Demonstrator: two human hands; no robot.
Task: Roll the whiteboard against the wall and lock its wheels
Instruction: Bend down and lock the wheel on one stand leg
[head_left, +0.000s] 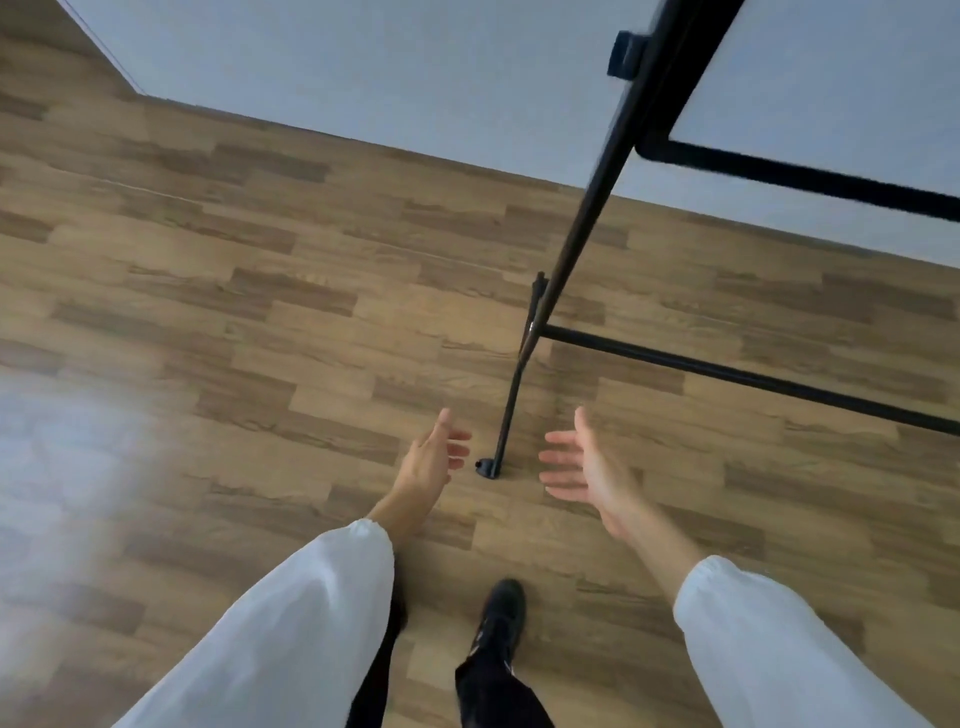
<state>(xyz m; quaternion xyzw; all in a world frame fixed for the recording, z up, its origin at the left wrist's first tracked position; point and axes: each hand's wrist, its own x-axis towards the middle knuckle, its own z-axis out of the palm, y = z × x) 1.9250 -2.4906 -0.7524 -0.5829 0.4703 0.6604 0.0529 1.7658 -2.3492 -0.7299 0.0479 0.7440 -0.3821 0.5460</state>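
The left hand (434, 457) in its white sleeve (311, 613) hangs over the brown wood-plank floor (208, 312), fingers apart and holding nothing. Just right of it sits the small black caster wheel (487, 468) ending the thin black metal foot bar (511, 405); its lock tab is too blurred to judge. The right hand (582, 465) is likewise spread and empty. Farther right rises the black-framed whiteboard (831, 78), near the pale grey wall (363, 67), though I cannot tell if it touches. The stand looks light, stiff and top-heavy; grip the upright post (597, 197), not the panel.
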